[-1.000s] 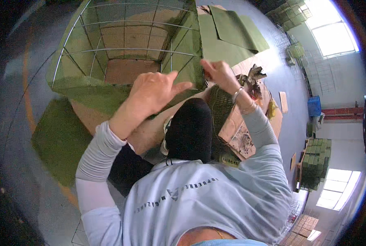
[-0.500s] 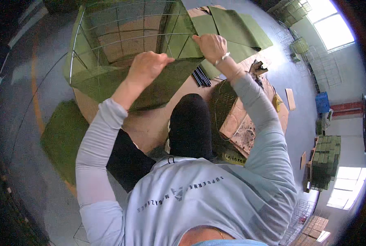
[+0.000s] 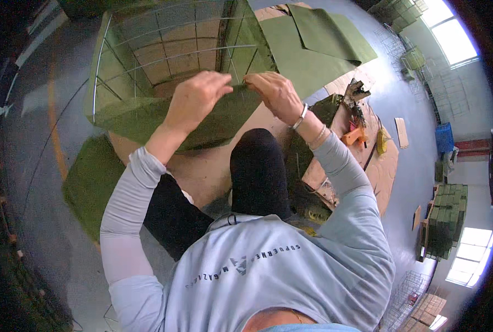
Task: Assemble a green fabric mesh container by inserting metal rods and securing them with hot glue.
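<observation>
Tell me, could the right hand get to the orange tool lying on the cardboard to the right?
Probably yes. The right hand is pinching green fabric at the wire cage; the orange tool lies uncovered beside that forearm, nothing between them.

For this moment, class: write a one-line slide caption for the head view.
Both hands, left hand and right hand, pinch green fabric along the wire cage edge.

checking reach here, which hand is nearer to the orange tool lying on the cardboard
Right. The right hand grips the green fabric edge on the wire cage, closer to the orange tool. The left hand is further left, beyond it.
</observation>
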